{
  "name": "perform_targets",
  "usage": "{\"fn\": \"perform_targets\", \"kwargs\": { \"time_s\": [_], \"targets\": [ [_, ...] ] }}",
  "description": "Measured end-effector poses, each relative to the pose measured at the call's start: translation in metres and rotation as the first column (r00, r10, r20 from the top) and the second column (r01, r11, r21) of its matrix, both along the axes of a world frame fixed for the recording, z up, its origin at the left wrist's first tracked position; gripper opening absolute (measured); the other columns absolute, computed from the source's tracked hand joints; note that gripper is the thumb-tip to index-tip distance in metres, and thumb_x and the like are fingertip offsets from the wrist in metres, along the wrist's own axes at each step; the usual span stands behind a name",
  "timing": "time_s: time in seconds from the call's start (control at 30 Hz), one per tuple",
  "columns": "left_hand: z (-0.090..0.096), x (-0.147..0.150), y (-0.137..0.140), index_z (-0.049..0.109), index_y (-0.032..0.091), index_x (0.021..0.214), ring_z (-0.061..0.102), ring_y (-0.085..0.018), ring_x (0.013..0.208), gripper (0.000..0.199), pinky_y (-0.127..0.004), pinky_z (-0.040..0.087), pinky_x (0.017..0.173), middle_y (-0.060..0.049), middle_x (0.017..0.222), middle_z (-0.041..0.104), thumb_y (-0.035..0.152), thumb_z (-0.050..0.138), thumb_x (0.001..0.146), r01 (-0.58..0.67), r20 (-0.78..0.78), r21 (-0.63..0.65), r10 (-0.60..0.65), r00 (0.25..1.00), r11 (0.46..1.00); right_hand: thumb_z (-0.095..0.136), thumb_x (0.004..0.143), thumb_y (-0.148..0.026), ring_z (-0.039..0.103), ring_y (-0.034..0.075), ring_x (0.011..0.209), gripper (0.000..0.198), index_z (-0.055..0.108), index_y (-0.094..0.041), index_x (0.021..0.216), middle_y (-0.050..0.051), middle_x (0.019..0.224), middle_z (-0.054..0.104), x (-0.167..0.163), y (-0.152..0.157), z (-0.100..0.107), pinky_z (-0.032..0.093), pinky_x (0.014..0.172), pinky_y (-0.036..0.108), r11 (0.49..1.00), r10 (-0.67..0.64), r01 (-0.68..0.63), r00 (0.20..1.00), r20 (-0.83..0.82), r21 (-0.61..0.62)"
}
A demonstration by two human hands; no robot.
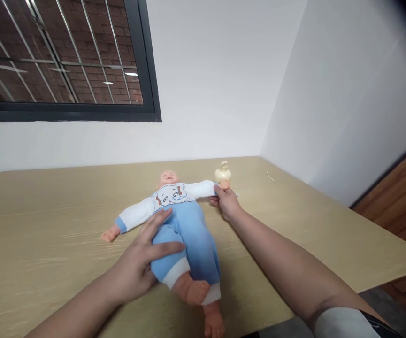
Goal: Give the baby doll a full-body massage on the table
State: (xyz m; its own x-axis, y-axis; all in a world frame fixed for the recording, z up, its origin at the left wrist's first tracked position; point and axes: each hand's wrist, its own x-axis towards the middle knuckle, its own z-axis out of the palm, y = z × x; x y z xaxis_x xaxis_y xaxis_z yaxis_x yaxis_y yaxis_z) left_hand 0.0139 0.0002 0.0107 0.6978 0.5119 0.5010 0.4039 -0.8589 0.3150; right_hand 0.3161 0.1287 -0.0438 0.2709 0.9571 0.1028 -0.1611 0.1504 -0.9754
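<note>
A baby doll (pixel 195 230) in a white top and light blue trousers lies on its back, its head away from me and its feet toward me. An elephant face is on its chest. My left hand (pixel 149 253) wraps round the doll's leg on the left, thumb and fingers across the blue cloth. Out to the right, my right hand (pixel 226 201) pinches the blue cuff of the doll's outstretched arm at the wrist. The doll's other arm is spread to the left on the table.
A cream, rounded pot-like object (pixel 223 172) stands just behind the doll's hand on the right. The pale wooden table (pixel 48 211) meets a white wall with a barred window (pixel 62 56). A thin pale strip (pixel 270 175) lies near the right wall. The table's front edge is close to me.
</note>
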Motion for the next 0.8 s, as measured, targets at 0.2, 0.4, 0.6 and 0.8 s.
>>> {"fn": "perform_targets", "kwargs": {
  "time_s": [0.2, 0.4, 0.6, 0.8],
  "targets": [
    [-0.004, -0.011, 0.022, 0.074, 0.032, 0.114, 0.045, -0.037, 0.136, 0.026, -0.050, 0.053, 0.101, -0.005, 0.162, 0.024, 0.029, 0.070, 0.088, -0.033, 0.321, -0.228, 0.107, 0.941, 0.973, 0.068, 0.081, -0.051, 0.066, 0.023, 0.096, 0.037, 0.066, -0.020, 0.100, 0.007, 0.103, 0.070, -0.014, -0.017, 0.012, 0.056, 0.085, 0.037, 0.983, -0.086, 0.057, 0.983, 0.164, 0.177],
    [-0.008, -0.010, 0.038, 0.077, 0.022, 0.104, 0.052, -0.037, 0.131, 0.027, -0.049, 0.053, 0.101, -0.015, 0.154, 0.039, 0.035, 0.079, 0.081, 0.025, 0.428, -0.390, 0.157, 0.890, 0.921, 0.064, 0.087, -0.044, 0.047, 0.028, 0.133, 0.057, 0.050, -0.031, 0.142, 0.007, 0.145, 0.049, -0.036, -0.051, 0.022, 0.039, 0.112, 0.046, 0.886, -0.084, -0.253, 0.737, 0.671, 0.388],
    [-0.009, -0.010, 0.044, 0.076, 0.021, 0.102, 0.059, -0.035, 0.123, 0.029, -0.053, 0.050, 0.101, -0.017, 0.139, 0.057, 0.034, 0.081, 0.077, 0.060, 0.423, -0.416, 0.134, 0.896, 0.907, 0.065, 0.088, -0.044, 0.032, 0.030, 0.145, 0.063, 0.045, -0.032, 0.146, 0.008, 0.154, 0.036, -0.035, -0.054, 0.020, 0.029, 0.119, 0.051, 0.879, -0.061, -0.354, 0.581, 0.811, 0.319],
    [0.000, -0.006, 0.020, 0.069, 0.023, 0.118, 0.057, -0.029, 0.125, 0.033, -0.047, 0.050, 0.102, -0.014, 0.138, 0.057, 0.018, 0.065, 0.087, 0.049, 0.263, -0.247, 0.019, 0.965, 0.968, 0.064, 0.088, -0.041, 0.044, 0.028, 0.136, 0.059, 0.047, -0.032, 0.143, 0.008, 0.149, 0.043, -0.034, -0.048, 0.014, 0.047, 0.105, 0.046, 0.897, -0.043, -0.288, 0.698, 0.715, 0.335]
  ]
}}
